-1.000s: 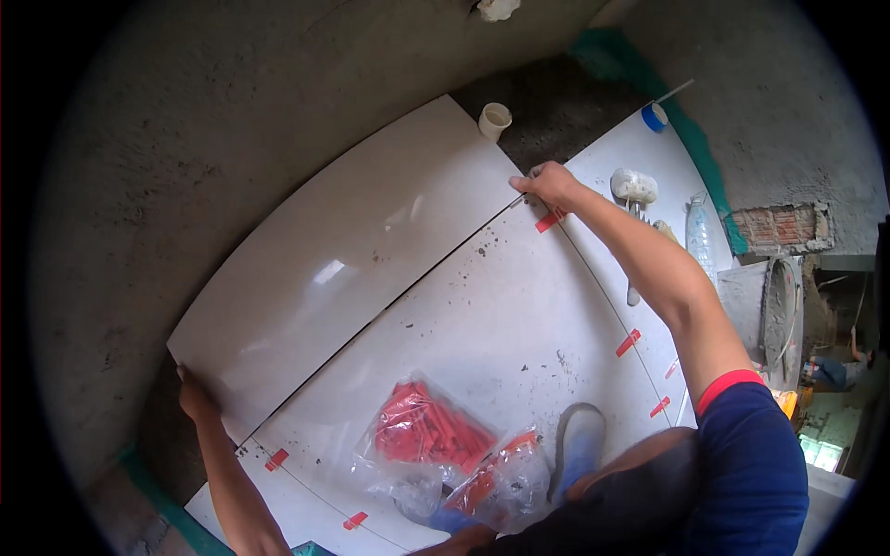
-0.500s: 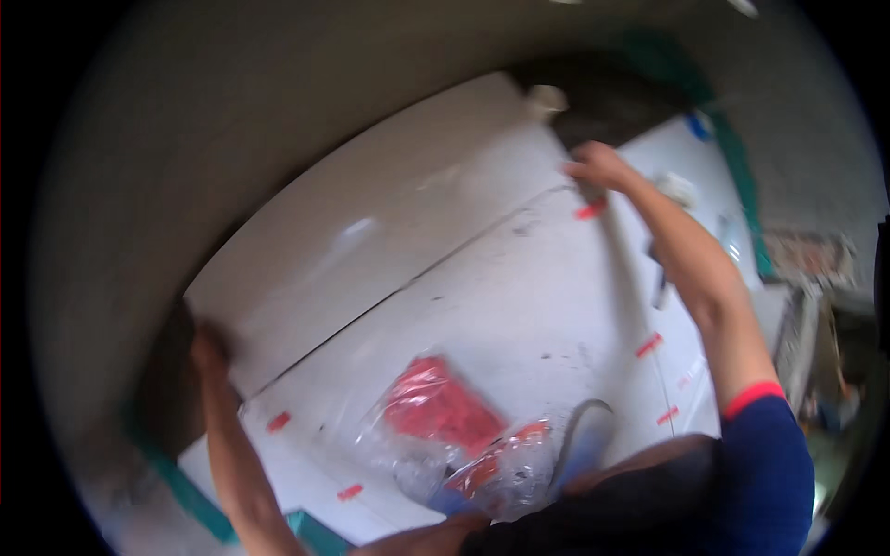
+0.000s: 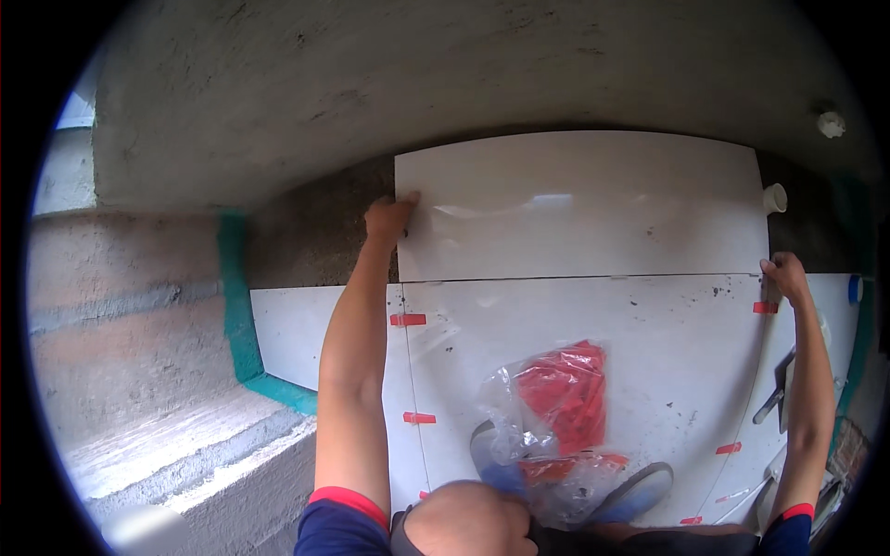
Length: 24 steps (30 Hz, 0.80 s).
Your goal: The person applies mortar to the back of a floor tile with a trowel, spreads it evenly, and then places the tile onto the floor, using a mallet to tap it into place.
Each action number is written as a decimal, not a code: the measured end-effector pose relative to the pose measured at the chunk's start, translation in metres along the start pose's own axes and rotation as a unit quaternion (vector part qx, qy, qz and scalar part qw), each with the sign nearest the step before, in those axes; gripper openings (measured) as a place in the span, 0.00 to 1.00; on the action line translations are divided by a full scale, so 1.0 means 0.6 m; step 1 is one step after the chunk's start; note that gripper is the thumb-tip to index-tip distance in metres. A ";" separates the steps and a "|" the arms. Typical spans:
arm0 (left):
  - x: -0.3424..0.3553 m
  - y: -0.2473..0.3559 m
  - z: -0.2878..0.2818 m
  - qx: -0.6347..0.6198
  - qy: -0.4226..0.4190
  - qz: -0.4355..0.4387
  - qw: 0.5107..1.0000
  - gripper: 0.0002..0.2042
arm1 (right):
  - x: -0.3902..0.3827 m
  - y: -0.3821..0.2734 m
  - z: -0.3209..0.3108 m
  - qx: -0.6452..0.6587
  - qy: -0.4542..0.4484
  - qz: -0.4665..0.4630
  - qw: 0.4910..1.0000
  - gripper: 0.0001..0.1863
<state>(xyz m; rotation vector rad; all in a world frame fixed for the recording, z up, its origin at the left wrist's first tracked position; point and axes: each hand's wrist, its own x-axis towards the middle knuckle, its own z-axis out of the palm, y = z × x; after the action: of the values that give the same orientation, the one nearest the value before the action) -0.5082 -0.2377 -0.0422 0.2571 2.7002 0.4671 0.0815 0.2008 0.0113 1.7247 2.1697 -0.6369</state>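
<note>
A large glossy white tile lies along the foot of the grey wall, its near edge beside a larger white tile with a thin dark joint between them. My left hand grips its left edge, fingertips on the top face. At its near right corner, my right hand holds the edge with fingers closed; part of that grip is hidden. Red plastic tile clips stick out of the joints of the laid tiles. Clear bags with red pieces lie on the larger tile between my feet.
Rough dark bedding shows left of the tile. A white pipe end stands by its right edge. Green coating borders the floor at left, beside a concrete step. A trowel-like tool lies near my right forearm.
My view has swung round and levelled, and it is sharper. Both hands remain at the tile's opposite edges. The dark gap along its near edge looks thinner now.
</note>
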 end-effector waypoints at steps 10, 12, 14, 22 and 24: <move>0.018 0.001 -0.015 0.145 -0.077 0.060 0.985 0.35 | 0.029 0.028 0.002 0.014 -0.013 -0.051 0.999 0.17; 0.016 0.001 -0.020 0.186 -0.102 0.067 0.975 0.35 | 0.042 0.043 0.022 0.041 0.004 -0.059 0.997 0.17; -0.013 0.015 -0.013 0.198 -0.040 0.059 0.978 0.36 | 0.062 0.078 0.030 0.036 -0.011 -0.076 0.996 0.19; -0.179 0.115 0.131 -0.014 0.164 0.303 0.939 0.21 | 0.040 0.658 -0.051 -0.201 0.251 -0.045 0.946 0.22; -0.249 0.192 0.142 -0.052 0.148 0.416 0.896 0.31 | -0.047 0.659 0.022 -0.088 0.255 0.028 0.962 0.19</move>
<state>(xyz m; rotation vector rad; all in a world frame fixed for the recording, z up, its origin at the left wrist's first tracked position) -0.3254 -0.1422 -0.0243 1.4392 2.7106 0.9408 0.4711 0.2425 -0.0483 2.0063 2.3946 0.0321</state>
